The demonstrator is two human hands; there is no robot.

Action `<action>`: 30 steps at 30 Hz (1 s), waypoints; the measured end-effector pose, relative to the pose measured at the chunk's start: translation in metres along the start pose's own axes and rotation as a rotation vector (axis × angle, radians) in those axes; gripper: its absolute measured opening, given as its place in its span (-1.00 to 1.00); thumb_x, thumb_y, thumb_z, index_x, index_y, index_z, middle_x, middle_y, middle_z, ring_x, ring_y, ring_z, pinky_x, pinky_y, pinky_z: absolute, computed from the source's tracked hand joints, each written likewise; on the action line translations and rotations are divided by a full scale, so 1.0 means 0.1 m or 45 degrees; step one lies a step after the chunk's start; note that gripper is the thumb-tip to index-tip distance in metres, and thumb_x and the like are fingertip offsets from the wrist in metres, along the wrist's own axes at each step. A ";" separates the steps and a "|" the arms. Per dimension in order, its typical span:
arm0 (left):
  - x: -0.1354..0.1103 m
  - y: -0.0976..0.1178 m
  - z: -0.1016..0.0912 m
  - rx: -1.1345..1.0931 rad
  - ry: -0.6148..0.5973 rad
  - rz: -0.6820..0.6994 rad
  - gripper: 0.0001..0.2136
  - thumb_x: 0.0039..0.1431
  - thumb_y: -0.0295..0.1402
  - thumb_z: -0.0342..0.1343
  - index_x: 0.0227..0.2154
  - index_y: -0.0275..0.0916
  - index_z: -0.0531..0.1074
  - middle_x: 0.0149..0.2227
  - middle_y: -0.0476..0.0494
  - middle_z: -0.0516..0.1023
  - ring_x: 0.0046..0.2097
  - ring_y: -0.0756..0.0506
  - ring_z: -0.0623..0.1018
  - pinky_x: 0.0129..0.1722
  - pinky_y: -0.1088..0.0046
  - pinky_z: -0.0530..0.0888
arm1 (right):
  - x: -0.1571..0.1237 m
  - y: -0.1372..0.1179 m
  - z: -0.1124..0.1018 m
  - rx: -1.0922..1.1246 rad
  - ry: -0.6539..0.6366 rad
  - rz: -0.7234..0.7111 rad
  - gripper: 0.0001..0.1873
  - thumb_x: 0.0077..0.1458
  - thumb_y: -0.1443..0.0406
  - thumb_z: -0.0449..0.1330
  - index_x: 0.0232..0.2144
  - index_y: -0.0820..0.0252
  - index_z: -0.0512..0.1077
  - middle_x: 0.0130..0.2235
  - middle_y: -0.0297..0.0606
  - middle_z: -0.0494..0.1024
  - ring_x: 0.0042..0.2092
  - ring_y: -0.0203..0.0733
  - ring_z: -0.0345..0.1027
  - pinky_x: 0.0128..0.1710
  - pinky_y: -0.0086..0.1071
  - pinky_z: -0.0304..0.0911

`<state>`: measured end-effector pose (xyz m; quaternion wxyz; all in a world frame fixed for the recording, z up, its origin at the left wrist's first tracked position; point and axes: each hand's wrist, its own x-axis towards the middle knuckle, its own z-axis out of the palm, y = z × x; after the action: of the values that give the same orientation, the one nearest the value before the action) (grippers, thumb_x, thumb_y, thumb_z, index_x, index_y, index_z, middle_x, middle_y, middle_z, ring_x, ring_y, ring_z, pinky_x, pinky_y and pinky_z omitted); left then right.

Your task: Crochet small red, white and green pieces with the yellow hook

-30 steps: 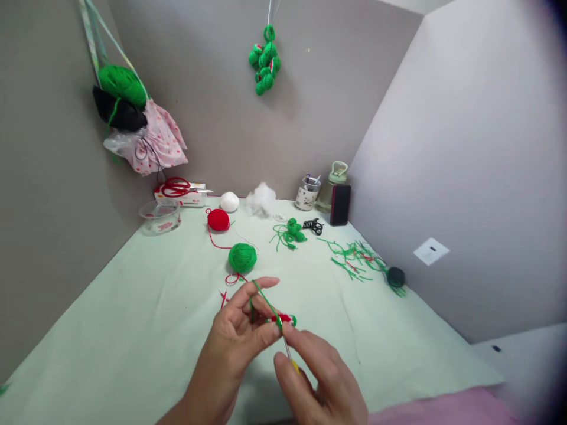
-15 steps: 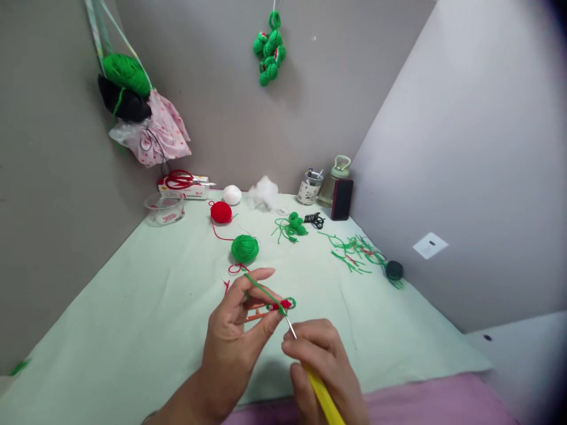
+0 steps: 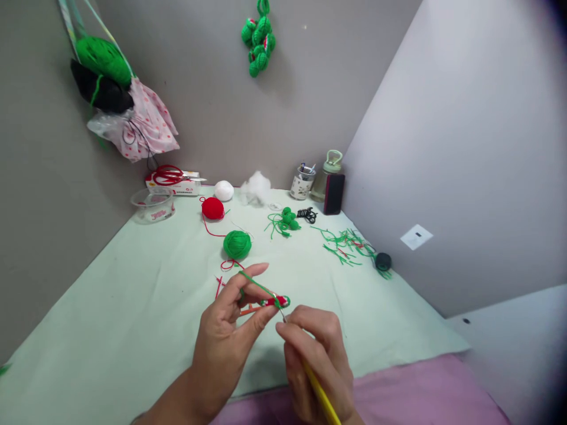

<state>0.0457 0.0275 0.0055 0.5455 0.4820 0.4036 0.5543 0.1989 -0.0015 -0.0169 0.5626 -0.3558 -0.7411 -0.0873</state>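
Observation:
My left hand [image 3: 228,339] pinches a small red and green crochet piece [image 3: 279,301] between thumb and fingers. A strand of green yarn [image 3: 257,283] runs over its raised index finger down to the piece. My right hand [image 3: 316,354] is closed around a crochet hook [image 3: 321,392] with a yellow handle, and the metal tip meets the edge of the piece. Something orange [image 3: 250,309] shows behind my left thumb, partly hidden. Beyond the left hand lie a green yarn ball [image 3: 237,244] and a red yarn ball [image 3: 213,208].
Cut yarn scraps [image 3: 345,243] and a black round object [image 3: 383,261] lie right. Behind are small green crochet pieces [image 3: 289,218], white stuffing [image 3: 257,188], a pen cup [image 3: 303,182], a bottle [image 3: 328,177], a phone [image 3: 333,194], red-handled scissors [image 3: 169,175] and a plastic tub [image 3: 153,206].
The hook's tip has moved up into the crochet piece, and my right hand has come closer to my left. The whole view has shifted slightly, so the background sits further left and higher.

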 end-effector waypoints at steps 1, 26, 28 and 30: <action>0.00 0.00 0.01 -0.002 -0.003 -0.002 -0.57 0.17 -0.23 0.42 0.09 -0.09 0.55 -0.30 0.00 0.61 -0.20 -0.08 0.66 -0.06 0.42 0.58 | -0.01 0.01 0.01 -0.031 0.034 -0.017 -0.59 0.23 0.56 0.11 0.05 0.24 0.54 -0.19 -0.13 0.52 -0.11 -0.12 0.49 -0.22 -0.28 0.55; 0.15 0.15 -0.11 0.122 -0.335 -0.199 -0.37 0.18 -0.38 0.34 0.32 0.02 0.38 -0.26 0.09 0.39 -0.50 0.15 0.21 -0.44 0.53 0.30 | 0.00 0.06 -0.35 0.441 -0.243 0.433 -0.56 0.30 0.56 0.15 0.06 0.05 0.57 -0.01 -0.21 0.68 -0.03 -0.23 0.62 -0.07 -0.39 0.57; 0.14 0.18 -0.11 0.226 -0.306 -0.165 -0.42 0.16 -0.41 0.31 0.26 -0.02 0.44 -0.27 0.10 0.38 -0.51 0.15 0.22 -0.45 0.52 0.32 | 0.02 0.06 -0.36 0.475 -0.221 0.514 -0.63 0.32 0.52 0.14 0.00 0.06 0.60 -0.11 -0.21 0.70 -0.06 -0.20 0.61 -0.09 -0.35 0.56; 0.13 0.20 -0.11 0.259 -0.293 -0.147 -0.47 0.14 -0.41 0.31 0.20 -0.05 0.49 -0.28 0.10 0.38 -0.52 0.16 0.24 -0.45 0.52 0.36 | 0.05 0.05 -0.36 0.575 -0.168 0.614 -0.68 0.35 0.48 0.15 -0.05 0.07 0.62 -0.20 -0.21 0.69 -0.13 -0.17 0.59 -0.14 -0.29 0.55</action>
<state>0.0318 0.0399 0.0235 0.5675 0.5711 0.4196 0.4193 0.2295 -0.0146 -0.0017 0.5824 -0.3922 -0.6711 0.2378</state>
